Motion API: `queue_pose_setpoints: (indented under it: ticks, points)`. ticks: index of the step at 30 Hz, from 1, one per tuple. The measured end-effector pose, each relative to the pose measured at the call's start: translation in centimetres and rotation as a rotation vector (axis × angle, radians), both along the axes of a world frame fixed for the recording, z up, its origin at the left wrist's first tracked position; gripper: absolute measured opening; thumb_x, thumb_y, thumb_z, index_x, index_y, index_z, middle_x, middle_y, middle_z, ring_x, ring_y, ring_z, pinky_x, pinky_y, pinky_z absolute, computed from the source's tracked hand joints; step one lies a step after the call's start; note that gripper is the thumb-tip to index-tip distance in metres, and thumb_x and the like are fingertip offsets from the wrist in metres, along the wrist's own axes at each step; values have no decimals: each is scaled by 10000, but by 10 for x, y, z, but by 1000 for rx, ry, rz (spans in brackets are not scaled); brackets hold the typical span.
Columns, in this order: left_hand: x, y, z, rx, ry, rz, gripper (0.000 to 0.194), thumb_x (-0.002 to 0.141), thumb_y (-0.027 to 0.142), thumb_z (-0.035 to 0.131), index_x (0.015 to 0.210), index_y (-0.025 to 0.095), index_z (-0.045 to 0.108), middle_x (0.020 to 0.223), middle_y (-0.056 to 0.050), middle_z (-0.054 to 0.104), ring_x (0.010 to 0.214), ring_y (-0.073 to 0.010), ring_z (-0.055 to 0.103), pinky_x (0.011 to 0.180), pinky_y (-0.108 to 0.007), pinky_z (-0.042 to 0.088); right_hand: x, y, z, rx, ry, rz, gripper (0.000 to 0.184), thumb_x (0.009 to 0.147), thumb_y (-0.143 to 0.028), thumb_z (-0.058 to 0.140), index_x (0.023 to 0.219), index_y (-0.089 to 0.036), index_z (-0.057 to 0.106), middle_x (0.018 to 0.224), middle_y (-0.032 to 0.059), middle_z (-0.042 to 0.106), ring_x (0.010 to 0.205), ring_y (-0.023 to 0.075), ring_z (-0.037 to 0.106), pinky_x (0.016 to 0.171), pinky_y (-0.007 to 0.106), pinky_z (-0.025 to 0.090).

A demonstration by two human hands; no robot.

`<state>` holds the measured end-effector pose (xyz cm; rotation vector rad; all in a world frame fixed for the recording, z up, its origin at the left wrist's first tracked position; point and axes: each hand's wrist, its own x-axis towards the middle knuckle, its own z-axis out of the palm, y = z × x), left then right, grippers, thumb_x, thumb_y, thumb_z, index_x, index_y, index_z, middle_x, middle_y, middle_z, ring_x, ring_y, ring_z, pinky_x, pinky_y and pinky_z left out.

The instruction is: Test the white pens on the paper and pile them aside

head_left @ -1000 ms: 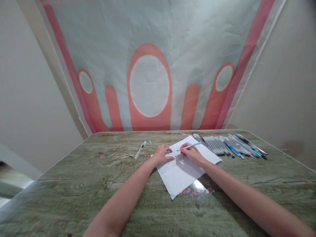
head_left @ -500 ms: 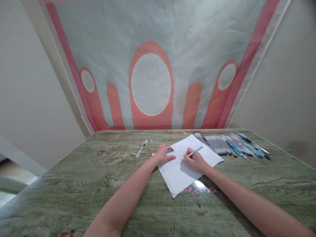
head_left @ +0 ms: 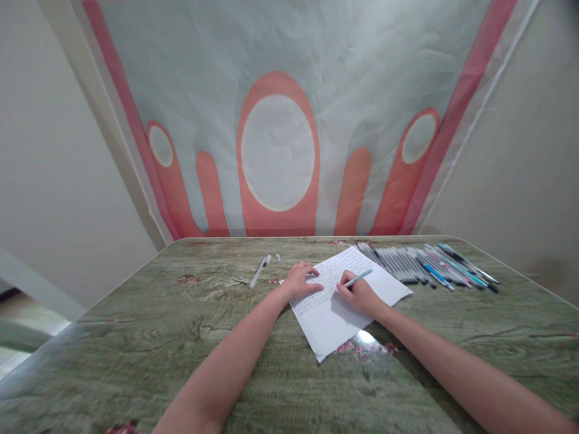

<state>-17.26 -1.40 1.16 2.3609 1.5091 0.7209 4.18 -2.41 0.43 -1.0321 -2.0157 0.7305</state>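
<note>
A white sheet of paper (head_left: 325, 331) lies tilted on the table, its upper part covered with lines of handwriting. My right hand (head_left: 359, 295) is closed round a light-blue pen (head_left: 360, 276), and the pen's lower end is hidden by the fingers near the written lines. On the left edge of the paper rests my left hand (head_left: 302, 281), thumb and fingers apart, with nothing in it. The writing is too small to read.
A row of many pens (head_left: 402, 265) lies right of the paper, among them a blue pen (head_left: 436, 276). Left of my left hand are a clear pen (head_left: 259, 272) and a small pale-blue cap (head_left: 278, 258). The wood-patterned table (head_left: 181, 337) meets a printed backdrop (head_left: 278, 226).
The view has shifted very slightly. Both hands keep nearly the same places on the paper, and the pen stays in my right hand.
</note>
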Motion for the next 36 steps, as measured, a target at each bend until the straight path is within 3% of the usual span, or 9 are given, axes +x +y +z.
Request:
queue_pose_setpoints:
  ticks: [21, 30, 36]
  points:
    - [0, 0, 0, -19, 11, 5, 456, 596, 516, 643, 942, 221, 618, 949, -47, 531, 936, -204, 486, 851, -313, 366, 1, 1, 4, 6, 15, 7, 113, 700, -214, 458, 602, -198, 405, 536, -49, 423, 526, 106, 389, 515, 227, 302]
    - [-2, -2, 1, -18, 41, -25, 539, 629, 535, 610, 1080, 241, 581, 1183, -61, 497, 1077, -231, 441, 939, -346, 298, 2, 3, 10, -193, 169, -98, 204, 756, -359, 462, 638, -193, 454, 542, -29, 509, 521, 116, 461, 526, 240, 363]
    - [-1, -7, 7, -28, 64, -138, 505, 658, 515, 596, 1072, 225, 588, 1179, -72, 544, 1081, -213, 476, 942, -346, 280, 1, 16, 25, -255, 291, -120, 257, 739, -436, 498, 807, -189, 531, 650, -9, 540, 599, 128, 504, 532, 237, 390]
